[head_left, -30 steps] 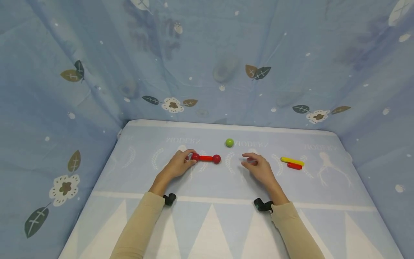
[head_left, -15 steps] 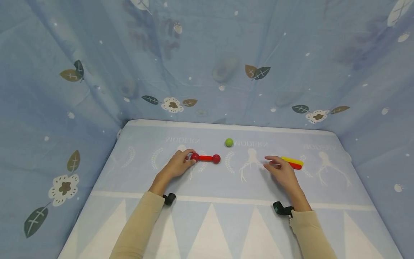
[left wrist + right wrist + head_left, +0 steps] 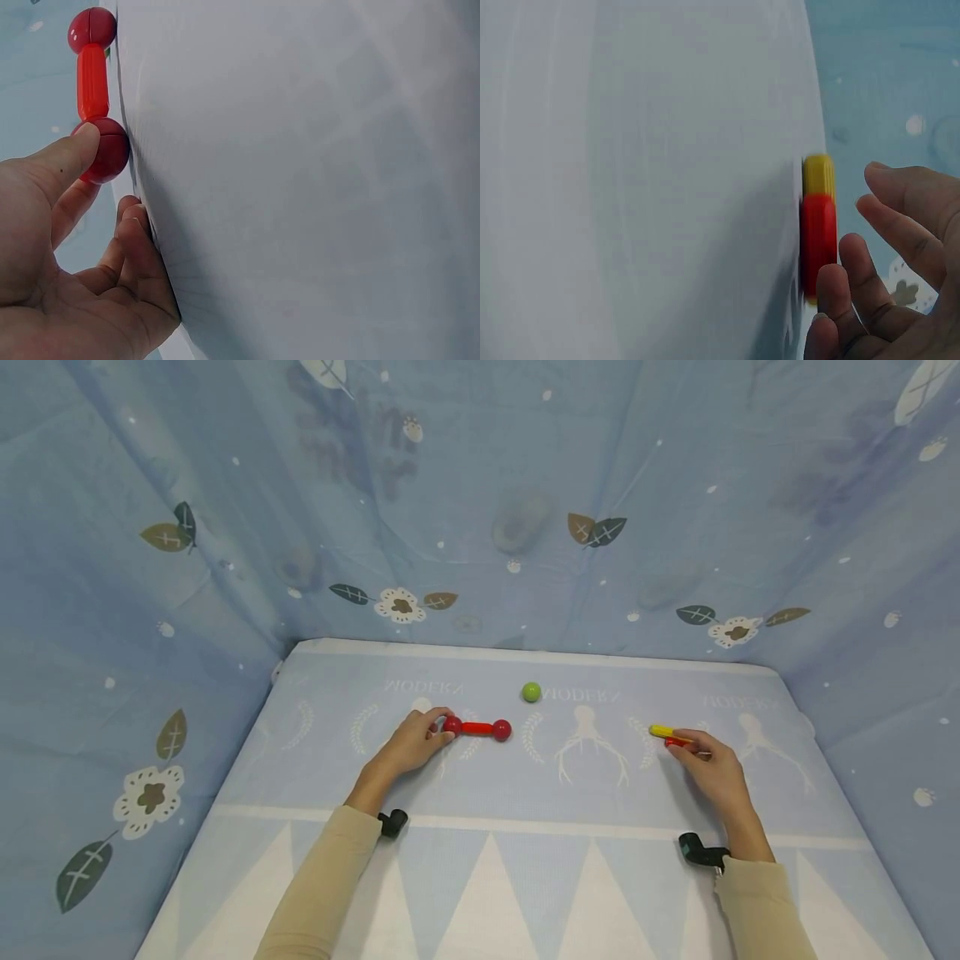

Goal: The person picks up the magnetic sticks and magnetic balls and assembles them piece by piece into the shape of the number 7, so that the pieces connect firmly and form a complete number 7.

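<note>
Over there the left hand point(image 3: 411, 742) firmly pinches the end ball point(image 3: 114, 154) of a red dumbbell-shaped piece point(image 3: 477, 728) pointing to its three o'clock. The right hand point(image 3: 717, 772), loosely parted and gripping nothing, has a yellow rod point(image 3: 660, 731) and red rod point(image 3: 819, 240) at ten o'clock; whether it touches them, I can't tell. A green ball point(image 3: 531, 692) sits at the dumbbell-shaped piece's two o'clock.

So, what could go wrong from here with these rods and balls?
The right hand might nudge or grab both loose rods together: the yellow rod and the shorter red rod lie side by side, close to its fingers.

The left hand pinches only one end ball of the red dumbbell, so the far end could swing or come off if lifted.

The green ball sits unheld and may roll if bumped.
</note>
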`<state>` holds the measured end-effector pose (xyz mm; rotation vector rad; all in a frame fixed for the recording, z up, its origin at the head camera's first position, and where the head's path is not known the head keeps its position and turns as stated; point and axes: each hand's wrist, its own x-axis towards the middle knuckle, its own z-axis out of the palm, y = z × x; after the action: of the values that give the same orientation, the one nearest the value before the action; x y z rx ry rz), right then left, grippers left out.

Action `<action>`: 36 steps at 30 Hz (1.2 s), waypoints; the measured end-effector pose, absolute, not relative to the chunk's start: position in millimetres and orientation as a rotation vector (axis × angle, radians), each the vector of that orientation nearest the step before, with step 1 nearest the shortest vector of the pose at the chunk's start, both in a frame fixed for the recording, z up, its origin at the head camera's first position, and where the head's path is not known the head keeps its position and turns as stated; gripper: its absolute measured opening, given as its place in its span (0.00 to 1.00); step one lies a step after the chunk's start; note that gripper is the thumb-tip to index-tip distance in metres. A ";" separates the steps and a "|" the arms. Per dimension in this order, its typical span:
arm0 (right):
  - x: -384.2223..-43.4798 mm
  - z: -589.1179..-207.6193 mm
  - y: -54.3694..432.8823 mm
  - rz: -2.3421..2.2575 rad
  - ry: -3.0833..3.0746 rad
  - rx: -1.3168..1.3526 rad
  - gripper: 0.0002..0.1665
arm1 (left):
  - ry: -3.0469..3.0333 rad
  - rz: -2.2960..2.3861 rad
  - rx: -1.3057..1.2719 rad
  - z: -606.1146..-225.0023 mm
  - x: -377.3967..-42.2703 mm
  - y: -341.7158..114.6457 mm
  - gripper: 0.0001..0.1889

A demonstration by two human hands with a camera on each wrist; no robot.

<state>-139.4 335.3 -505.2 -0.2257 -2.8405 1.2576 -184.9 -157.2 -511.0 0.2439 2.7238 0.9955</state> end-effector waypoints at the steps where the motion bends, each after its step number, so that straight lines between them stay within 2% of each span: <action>1: -139.3 -506.5 339.2 1.245 -2.843 -0.251 0.28 | 2.725 0.995 0.244 -510.9 -184.9 -157.1 0.20; 11: -142.1 -512.7 356.5 1.161 -2.894 -0.374 0.24 | 2.727 0.989 0.241 -511.4 -185.7 -157.4 0.20; 36: -143.5 -508.3 351.2 1.093 -2.926 -0.214 0.22 | 2.733 0.987 0.258 -511.4 -186.6 -156.8 0.20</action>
<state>-143.5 351.2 -508.3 -0.2143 -2.9258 1.0935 -186.6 -156.8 -511.4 0.2584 2.7325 0.9868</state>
